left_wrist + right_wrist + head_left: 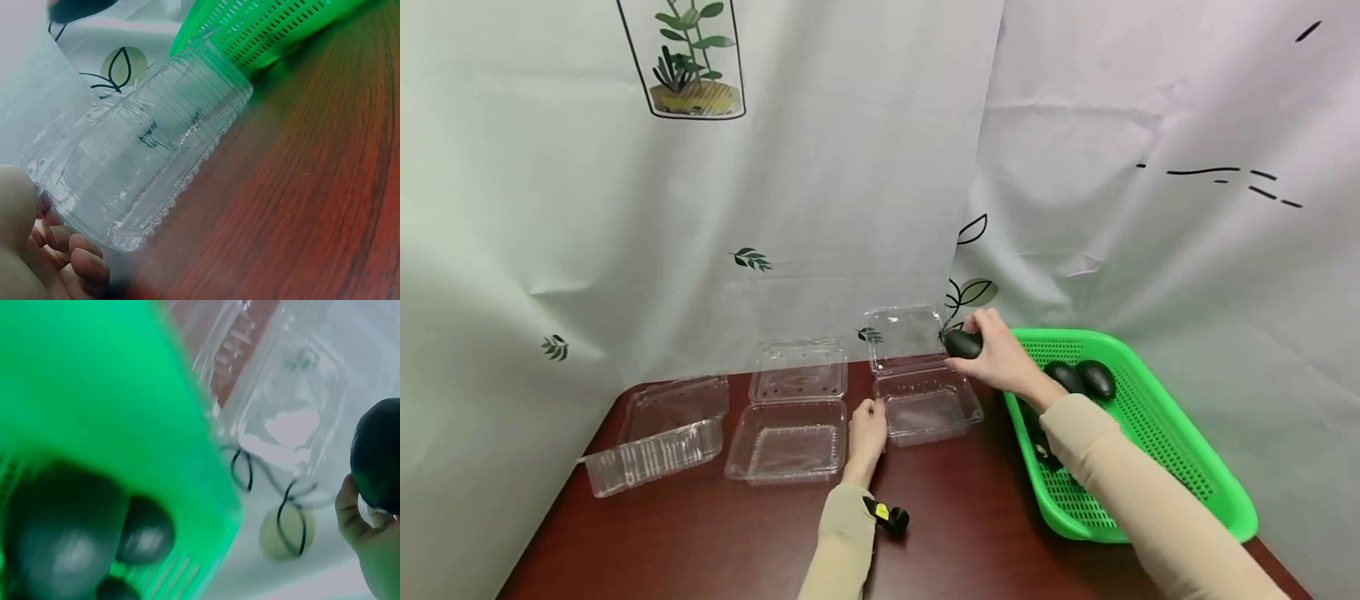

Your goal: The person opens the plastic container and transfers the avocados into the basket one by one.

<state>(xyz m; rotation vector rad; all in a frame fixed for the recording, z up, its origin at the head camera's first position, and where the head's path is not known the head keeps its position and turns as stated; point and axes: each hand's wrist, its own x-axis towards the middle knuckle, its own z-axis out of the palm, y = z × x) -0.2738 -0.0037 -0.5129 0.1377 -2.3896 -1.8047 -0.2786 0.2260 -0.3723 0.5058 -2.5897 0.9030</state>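
Note:
My right hand (992, 354) grips a dark avocado (962, 343) in the air, just right of the upright lid of an open clear clamshell box (925, 392). The same avocado (378, 456) shows at the right edge of the right wrist view, above my thumb. My left hand (867, 433) rests at the left front corner of that box, fingers touching its ribbed wall (150, 162). A green perforated basket (1150, 433) to the right holds more dark avocados (1086, 377).
Two other open clear clamshell boxes lie to the left, one in the middle (790, 417) and one at the far left (658, 433). All stand on a dark red wooden table (715, 533). A white printed curtain (775, 167) hangs right behind them.

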